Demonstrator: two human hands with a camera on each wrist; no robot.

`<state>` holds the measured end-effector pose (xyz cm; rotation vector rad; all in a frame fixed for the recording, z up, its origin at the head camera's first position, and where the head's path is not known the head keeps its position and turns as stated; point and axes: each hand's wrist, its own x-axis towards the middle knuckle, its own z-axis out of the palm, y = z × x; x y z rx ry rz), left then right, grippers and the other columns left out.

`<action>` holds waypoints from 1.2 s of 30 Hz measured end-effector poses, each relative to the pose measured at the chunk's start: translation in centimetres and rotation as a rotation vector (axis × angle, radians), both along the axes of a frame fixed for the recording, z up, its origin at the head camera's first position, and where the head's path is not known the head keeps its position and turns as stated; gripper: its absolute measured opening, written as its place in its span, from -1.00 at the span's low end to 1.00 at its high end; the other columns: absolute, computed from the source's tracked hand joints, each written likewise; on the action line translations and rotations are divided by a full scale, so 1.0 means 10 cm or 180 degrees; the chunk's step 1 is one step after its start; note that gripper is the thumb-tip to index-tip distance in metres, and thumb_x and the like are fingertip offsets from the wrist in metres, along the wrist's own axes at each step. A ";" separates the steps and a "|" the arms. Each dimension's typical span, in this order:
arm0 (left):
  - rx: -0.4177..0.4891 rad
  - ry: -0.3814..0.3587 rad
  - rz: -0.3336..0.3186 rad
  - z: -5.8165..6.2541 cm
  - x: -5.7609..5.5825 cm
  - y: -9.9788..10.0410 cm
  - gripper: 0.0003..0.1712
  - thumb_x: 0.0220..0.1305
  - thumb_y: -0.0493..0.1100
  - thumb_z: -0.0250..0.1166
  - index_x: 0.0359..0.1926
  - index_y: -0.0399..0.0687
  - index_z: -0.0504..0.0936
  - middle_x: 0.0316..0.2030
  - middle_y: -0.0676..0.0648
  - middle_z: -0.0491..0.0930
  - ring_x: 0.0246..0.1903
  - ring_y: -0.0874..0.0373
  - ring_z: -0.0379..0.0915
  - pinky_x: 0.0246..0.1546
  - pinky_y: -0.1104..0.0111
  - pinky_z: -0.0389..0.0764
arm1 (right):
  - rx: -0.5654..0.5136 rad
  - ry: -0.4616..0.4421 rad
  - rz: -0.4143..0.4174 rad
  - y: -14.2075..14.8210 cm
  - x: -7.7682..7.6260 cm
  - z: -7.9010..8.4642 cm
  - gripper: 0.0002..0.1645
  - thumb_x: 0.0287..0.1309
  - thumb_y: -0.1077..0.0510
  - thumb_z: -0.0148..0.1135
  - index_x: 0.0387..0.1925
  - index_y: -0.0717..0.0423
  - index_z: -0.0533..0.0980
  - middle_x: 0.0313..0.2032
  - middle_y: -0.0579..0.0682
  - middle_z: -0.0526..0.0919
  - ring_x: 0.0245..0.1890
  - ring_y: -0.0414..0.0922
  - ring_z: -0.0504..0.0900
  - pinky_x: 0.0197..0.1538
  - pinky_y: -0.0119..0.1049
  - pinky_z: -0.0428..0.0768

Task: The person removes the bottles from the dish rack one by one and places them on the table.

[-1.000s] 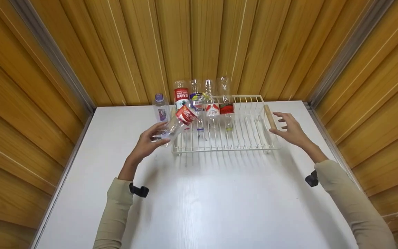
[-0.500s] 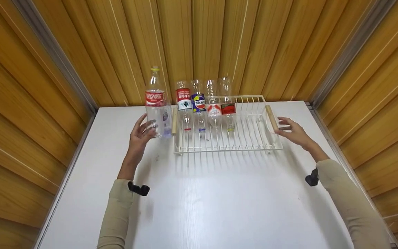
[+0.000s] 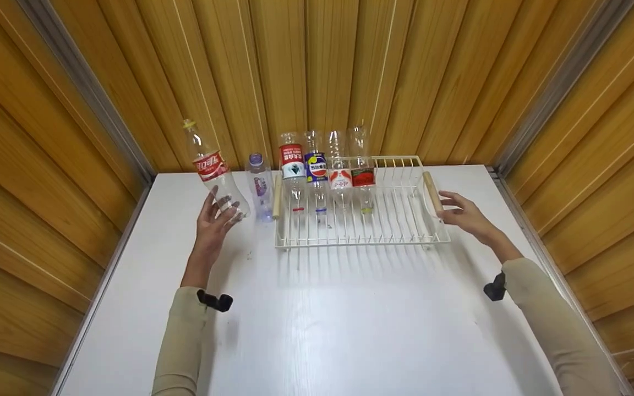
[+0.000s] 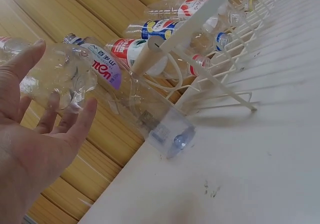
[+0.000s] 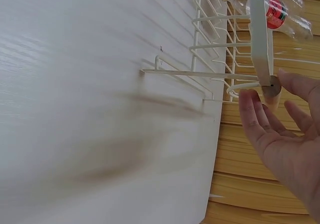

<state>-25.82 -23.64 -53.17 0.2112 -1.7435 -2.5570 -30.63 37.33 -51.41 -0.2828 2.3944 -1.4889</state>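
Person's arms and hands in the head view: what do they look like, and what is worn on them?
Both the left hand and right hand are without gloves. Long, plain beige sleeves, left sleeve and right sleeve, crease along the forearms. A small black device juts inward at each cuff. No cables show.

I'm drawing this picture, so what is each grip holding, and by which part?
The left grip holds the tilted bottle low, near its base. The right grip is at a wooden handle; whether it holds that can't be told.
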 end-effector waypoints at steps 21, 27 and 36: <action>-0.1236 -0.0350 0.0532 -0.40 -0.31 -0.13 -0.11 0.15 -0.39 0.46 0.47 -0.15 0.28 0.39 -0.24 0.33 0.45 -0.09 0.27 0.42 0.11 0.40 | 0.0008 -0.0123 0.0013 -0.01 -0.02 0.01 -0.19 0.42 0.16 0.22 0.55 0.29 0.11 0.43 0.45 0.22 0.07 -0.21 0.62 0.03 -0.54 0.63; -0.1704 -0.0498 0.0530 -0.52 -0.37 -0.11 -0.04 0.10 -0.40 0.48 0.51 -0.13 0.28 0.42 -0.24 0.37 0.44 -0.16 0.28 0.40 0.04 0.44 | -0.0020 -0.0125 -0.0031 -0.04 0.00 0.02 -0.18 0.43 0.15 0.22 0.54 0.30 0.11 0.42 0.45 0.24 0.01 -0.32 0.61 0.10 -0.43 0.67; -0.1897 -0.0535 0.0486 -0.72 -0.43 -0.06 -0.09 0.08 -0.42 0.45 0.46 -0.16 0.33 0.43 -0.25 0.37 0.42 -0.19 0.29 0.38 0.00 0.44 | -0.0080 -0.0044 -0.0150 -0.07 0.02 -0.01 -0.24 0.42 0.22 0.22 0.50 0.36 0.16 0.35 0.44 0.31 -0.04 -0.34 0.65 0.10 -0.39 0.69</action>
